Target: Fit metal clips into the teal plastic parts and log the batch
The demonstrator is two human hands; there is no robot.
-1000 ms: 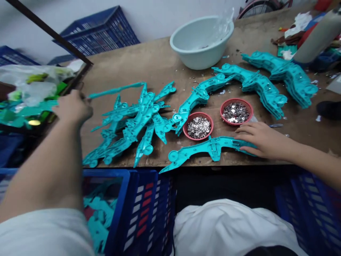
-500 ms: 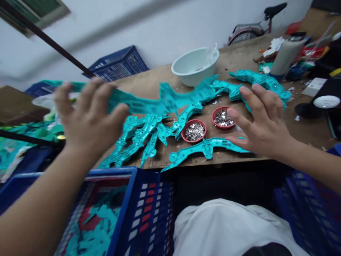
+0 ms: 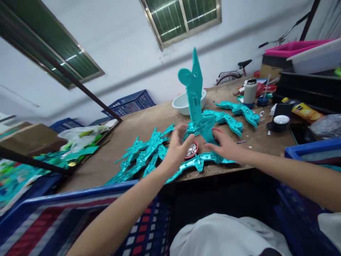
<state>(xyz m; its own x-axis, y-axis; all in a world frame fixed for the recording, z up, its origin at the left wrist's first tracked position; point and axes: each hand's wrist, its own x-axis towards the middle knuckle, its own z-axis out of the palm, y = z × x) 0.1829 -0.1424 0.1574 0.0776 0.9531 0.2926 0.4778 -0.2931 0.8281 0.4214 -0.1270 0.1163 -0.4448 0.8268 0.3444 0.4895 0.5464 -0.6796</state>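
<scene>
Both hands meet over the front middle of a wooden table [image 3: 138, 126]. A long teal plastic part [image 3: 195, 99] stands upright between them, its round end pointing up. My right hand [image 3: 222, 145] grips its lower end. My left hand [image 3: 177, 147] is beside it with curled fingers at the part's base, above a small red basket of silver bits [image 3: 192, 150]. Another teal part [image 3: 198, 161] lies flat along the table's front edge beneath my hands. A loose heap of teal parts [image 3: 142, 154] lies to the left.
A pale bowl [image 3: 181, 101], stacked teal parts [image 3: 234, 113], a white bottle [image 3: 250, 91] and clutter stand at the back right. Blue crates [image 3: 128, 103] are behind the table and another blue crate [image 3: 80, 199] in front left. A bicycle [image 3: 231, 74] leans at the wall.
The teal part, held out level in my left hand before, now stands upright between both hands. My right hand left the flat part. The view tilted upward.
</scene>
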